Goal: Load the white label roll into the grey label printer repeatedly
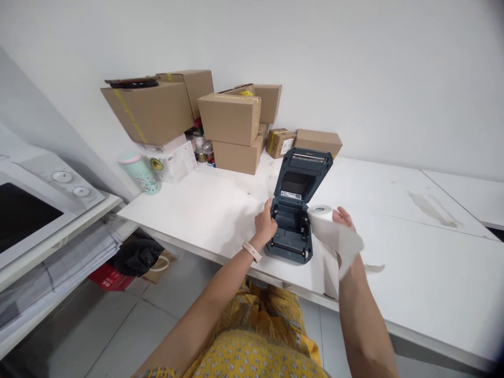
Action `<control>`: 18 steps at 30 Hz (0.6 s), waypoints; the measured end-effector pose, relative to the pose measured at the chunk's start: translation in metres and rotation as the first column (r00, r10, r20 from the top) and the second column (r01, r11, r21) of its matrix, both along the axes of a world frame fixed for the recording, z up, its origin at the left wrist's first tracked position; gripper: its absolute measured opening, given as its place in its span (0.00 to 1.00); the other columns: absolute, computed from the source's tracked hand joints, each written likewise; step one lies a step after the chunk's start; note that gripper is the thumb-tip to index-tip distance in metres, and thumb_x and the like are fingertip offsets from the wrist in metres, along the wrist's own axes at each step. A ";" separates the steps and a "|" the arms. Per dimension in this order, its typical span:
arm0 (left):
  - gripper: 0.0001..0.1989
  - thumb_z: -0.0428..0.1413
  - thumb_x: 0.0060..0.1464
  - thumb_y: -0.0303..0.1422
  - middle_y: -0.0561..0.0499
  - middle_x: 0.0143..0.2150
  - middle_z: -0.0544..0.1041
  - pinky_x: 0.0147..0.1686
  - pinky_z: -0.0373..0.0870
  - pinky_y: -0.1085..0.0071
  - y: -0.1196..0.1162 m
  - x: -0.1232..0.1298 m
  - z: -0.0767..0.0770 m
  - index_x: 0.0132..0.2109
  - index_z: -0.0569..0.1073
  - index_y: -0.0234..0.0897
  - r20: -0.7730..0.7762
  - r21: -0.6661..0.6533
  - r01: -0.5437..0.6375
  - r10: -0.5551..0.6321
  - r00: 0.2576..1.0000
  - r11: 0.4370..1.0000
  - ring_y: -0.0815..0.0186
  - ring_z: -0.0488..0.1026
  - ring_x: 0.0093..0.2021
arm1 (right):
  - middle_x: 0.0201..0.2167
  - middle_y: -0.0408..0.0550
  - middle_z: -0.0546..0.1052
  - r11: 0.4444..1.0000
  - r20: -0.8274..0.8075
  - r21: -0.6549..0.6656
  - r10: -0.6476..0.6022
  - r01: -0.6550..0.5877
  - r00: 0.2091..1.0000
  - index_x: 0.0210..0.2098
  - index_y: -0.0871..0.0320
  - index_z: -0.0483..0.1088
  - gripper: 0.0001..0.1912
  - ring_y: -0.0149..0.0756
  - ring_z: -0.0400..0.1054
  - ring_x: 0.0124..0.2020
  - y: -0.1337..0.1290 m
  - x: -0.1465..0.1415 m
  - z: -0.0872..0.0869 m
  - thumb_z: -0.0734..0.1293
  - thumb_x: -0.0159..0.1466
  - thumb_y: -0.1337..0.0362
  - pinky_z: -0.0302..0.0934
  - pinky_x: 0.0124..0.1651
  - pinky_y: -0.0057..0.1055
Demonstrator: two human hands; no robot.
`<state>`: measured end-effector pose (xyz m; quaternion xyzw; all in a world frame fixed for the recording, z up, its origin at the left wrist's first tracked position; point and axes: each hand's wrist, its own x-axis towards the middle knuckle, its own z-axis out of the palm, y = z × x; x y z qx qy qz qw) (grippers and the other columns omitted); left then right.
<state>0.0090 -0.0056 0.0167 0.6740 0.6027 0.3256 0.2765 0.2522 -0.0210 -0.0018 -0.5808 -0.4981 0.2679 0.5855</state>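
Note:
A dark grey label printer [290, 231] stands near the table's front edge with its lid [304, 176] raised and its inner bay exposed. My left hand [265, 226] is closed around the printer's left side, thumb on the upper edge. Right beside the printer is a white label roll [320, 211], its round core facing up. A loose strip of label paper [342, 244] trails from the roll and curls across my right wrist. My right hand [344, 217] is at the roll's right edge with fingers stretched out; the strip hides part of the palm. Firm contact with the roll cannot be made out.
Cardboard boxes [232, 118] are stacked along the wall, with a mint tumbler [142, 173] and a white box [173, 160] at the left. A microwave [47, 194] stands on a separate shelf. A paper scrap [374, 268] lies right of my forearm.

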 end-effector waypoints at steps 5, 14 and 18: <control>0.40 0.49 0.51 0.18 0.45 0.54 0.78 0.56 0.66 0.59 -0.001 0.001 0.003 0.71 0.52 0.40 -0.066 -0.010 -0.003 0.002 0.998 1.000 0.55 0.74 0.55 | 0.47 0.51 0.80 0.998 -0.292 -0.061 0.011 -0.030 0.956 0.47 0.53 0.75 0.29 0.41 0.75 0.46 -0.002 -0.015 0.020 0.70 0.55 0.40 0.68 0.51 0.40; 0.40 0.48 0.51 0.18 0.45 0.53 0.79 0.56 0.66 0.60 0.000 0.000 0.001 0.70 0.54 0.39 -0.084 0.000 -0.006 0.006 0.996 1.000 0.56 0.74 0.55 | 0.45 0.52 0.81 0.972 0.085 -0.223 0.089 -0.068 0.992 0.45 0.56 0.78 0.37 0.48 0.73 0.48 -0.011 -0.017 0.038 0.55 0.62 0.33 0.67 0.49 0.40; 0.40 0.48 0.51 0.18 0.45 0.54 0.78 0.56 0.66 0.61 -0.001 0.001 0.001 0.70 0.54 0.39 -0.068 0.005 -0.004 0.004 0.998 1.000 0.57 0.74 0.56 | 0.56 0.54 0.74 0.918 0.439 -0.282 0.383 -0.280 0.813 0.55 0.54 0.70 0.34 0.51 0.68 0.57 -0.016 -0.004 0.057 0.65 0.58 0.38 0.63 0.58 0.44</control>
